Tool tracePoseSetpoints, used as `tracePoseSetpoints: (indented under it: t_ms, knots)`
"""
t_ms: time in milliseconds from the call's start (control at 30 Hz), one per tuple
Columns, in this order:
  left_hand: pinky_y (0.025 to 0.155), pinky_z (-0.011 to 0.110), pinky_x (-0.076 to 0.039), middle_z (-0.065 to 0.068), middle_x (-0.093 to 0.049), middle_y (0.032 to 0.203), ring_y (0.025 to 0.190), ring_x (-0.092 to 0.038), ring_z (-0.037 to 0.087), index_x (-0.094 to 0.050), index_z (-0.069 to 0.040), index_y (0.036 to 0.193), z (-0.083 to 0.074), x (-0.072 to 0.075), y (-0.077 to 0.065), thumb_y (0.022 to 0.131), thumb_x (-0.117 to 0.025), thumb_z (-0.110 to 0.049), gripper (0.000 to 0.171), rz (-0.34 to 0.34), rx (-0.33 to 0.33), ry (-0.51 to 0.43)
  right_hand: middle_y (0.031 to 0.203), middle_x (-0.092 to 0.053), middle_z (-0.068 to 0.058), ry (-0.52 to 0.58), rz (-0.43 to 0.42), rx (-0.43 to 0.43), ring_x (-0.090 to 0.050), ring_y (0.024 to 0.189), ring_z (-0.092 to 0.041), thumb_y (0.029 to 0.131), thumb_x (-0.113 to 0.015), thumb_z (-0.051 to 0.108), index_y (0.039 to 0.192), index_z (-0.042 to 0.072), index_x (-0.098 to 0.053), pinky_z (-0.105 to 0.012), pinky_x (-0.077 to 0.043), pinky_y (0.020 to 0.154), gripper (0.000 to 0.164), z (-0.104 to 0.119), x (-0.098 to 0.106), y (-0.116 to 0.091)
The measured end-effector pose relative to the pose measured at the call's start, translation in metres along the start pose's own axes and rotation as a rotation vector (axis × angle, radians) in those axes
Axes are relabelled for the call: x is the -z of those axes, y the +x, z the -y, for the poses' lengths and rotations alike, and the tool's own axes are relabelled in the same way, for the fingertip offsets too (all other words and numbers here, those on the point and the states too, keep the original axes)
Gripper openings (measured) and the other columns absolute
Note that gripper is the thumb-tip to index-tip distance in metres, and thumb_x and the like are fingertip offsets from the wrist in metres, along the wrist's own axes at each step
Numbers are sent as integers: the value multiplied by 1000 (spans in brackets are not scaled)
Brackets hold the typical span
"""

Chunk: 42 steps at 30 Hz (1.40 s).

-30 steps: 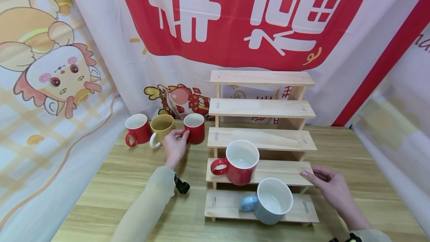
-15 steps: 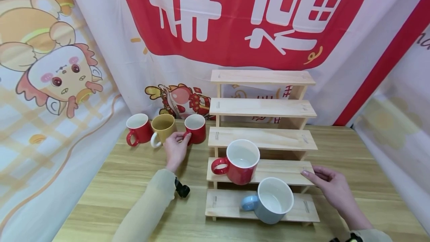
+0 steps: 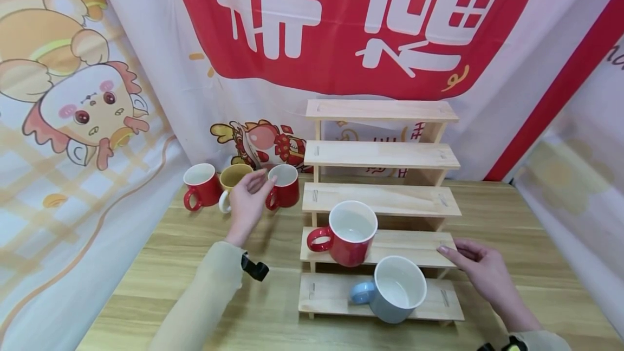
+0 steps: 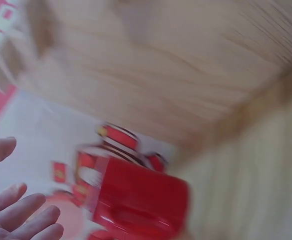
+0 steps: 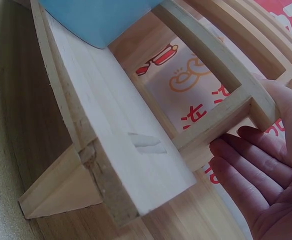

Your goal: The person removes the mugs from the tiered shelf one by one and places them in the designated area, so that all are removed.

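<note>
My left hand [image 3: 246, 202] hovers beside the red mug [image 3: 287, 191] left of the wooden tiered stand [image 3: 380, 199]. Its fingers are loosely spread and hold nothing; in the left wrist view they are apart from the red mug [image 4: 141, 200]. The mug stands upright on the table, handle toward me. My right hand [image 3: 482, 275] holds the right end of the stand's second step from the bottom, thumb on top. In the right wrist view its fingers [image 5: 250, 175] lie below the board. A red mug [image 3: 348, 248] sits on that step, and a light blue mug [image 3: 394, 297] on the lowest one.
A yellow mug [image 3: 235, 175], partly behind my left hand, and another red mug [image 3: 203, 191] stand in the row at the back left. The printed cloth [image 3: 268, 85] hangs right behind the stand. Wooden tabletop [image 3: 161, 286] extends to the left.
My left hand has let go of the red mug's handle and moved slightly up and left, its fingers loosening. The mug and my right hand have stayed in place.
</note>
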<state>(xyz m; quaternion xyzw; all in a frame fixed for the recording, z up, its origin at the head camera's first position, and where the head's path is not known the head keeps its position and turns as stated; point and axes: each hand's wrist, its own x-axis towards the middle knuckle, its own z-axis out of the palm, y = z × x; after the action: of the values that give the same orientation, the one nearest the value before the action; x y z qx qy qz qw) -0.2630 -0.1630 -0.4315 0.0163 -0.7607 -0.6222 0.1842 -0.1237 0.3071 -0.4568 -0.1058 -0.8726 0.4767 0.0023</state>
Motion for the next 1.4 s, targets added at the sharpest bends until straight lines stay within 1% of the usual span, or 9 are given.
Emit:
tracePoseSetpoints:
  t_ms: [133,267,400,533,767,900,1000,1200,1400]
  knots:
    - [99,31,-53,10,-69,126,119,-64,25,-68,-5,129,-33,7,-6,93,-79,-32,46,39,-50,-46,125,-66,-23,-1,-1,3,-58,91,9,95,-73,42,137,-10,-56,-13,-51,74,69,0,1,1]
    - [98,28,-52,7,-70,126,119,-65,23,-69,-7,129,-58,12,-16,92,-79,-33,46,84,-83,-58,125,-67,-22,5,1,7,-58,91,9,95,-74,41,136,-10,-56,-13,-51,75,68,0,1,1]
    - [98,28,-53,3,-71,125,116,-66,21,-70,-11,128,-75,16,-26,92,-79,-36,45,145,-119,-65,123,-67,-22,12,-5,13,-59,91,8,95,-74,41,135,-10,-58,-13,-52,74,67,0,0,1]
    - [96,27,-53,1,-71,124,115,-66,17,-70,-12,128,-84,17,-37,91,-79,-40,47,214,-143,-59,124,-67,-22,11,-1,12,-59,92,8,95,-74,42,135,-10,-57,-13,-52,75,68,0,0,0]
    - [98,34,-54,4,-71,124,114,-67,18,-70,-8,126,-90,13,-64,89,-82,-32,46,333,-142,-74,127,-65,-24,4,8,12,-59,92,8,95,-73,42,136,-10,-57,-13,-52,76,68,0,0,0]
    - [100,36,-53,1,-71,124,115,-66,17,-71,-12,125,-88,9,-78,89,-82,-31,42,377,-134,-46,127,-65,-24,10,7,12,-58,92,8,95,-74,41,136,-10,-56,-13,-52,75,68,0,0,0]
    - [102,38,-51,0,-70,126,117,-65,17,-71,-14,126,-85,7,-87,89,-82,-32,43,414,-120,-19,127,-65,-24,15,2,13,-58,92,9,95,-74,40,136,-11,-56,-13,-52,75,67,0,0,0]
    - [101,43,-51,0,-69,126,117,-66,20,-71,-13,127,-72,0,-101,87,-84,-30,45,496,-71,-21,126,-66,-23,21,1,5,-58,92,9,95,-74,40,137,-11,-56,-13,-52,75,68,1,0,-1]
    - [101,43,-51,1,-70,125,115,-67,19,-71,-13,127,-61,-6,-113,86,-86,-30,47,537,0,-46,128,-64,-25,18,5,3,-58,92,9,95,-73,41,137,-11,-55,-13,-51,76,69,2,0,-2]
